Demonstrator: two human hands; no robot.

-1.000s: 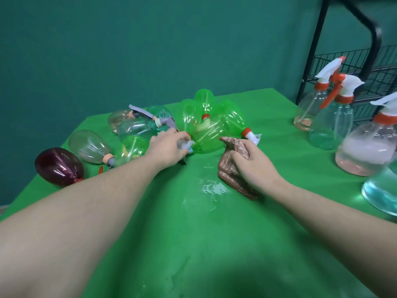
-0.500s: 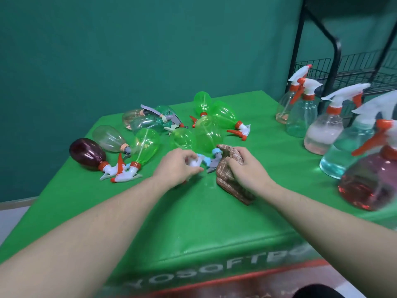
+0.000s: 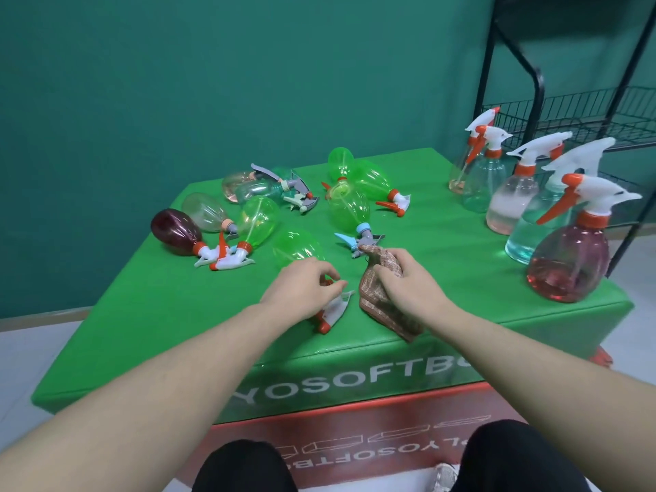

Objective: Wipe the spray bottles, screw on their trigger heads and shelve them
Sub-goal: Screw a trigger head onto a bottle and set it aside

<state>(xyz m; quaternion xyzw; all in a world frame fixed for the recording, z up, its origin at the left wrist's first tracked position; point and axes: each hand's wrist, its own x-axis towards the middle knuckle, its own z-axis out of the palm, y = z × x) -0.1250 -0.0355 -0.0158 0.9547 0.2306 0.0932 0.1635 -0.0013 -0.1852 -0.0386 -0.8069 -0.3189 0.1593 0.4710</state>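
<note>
A green spray bottle [image 3: 294, 246] lies on its side near the front of the green table [image 3: 443, 278]. Its white and red trigger head [image 3: 332, 313] points toward me. My left hand [image 3: 305, 291] curls over the bottle's neck and grips it just above the head. Just to its right, my right hand [image 3: 408, 280] holds a crumpled brown cloth [image 3: 372, 296] against the tabletop. Another green bottle with a blue and grey head [image 3: 348, 207] lies just beyond the cloth.
Several more bottles lie at the back left, among them a dark red one [image 3: 174, 230] and clear ones. Several capped bottles stand upright along the right edge, a red-tinted one [image 3: 568, 268] nearest. A black wire shelf rack [image 3: 568, 111] stands behind them.
My left hand has pulled the green bottle out of the pile toward the table's front edge. My right hand with the cloth came back too. The view has drawn back.
</note>
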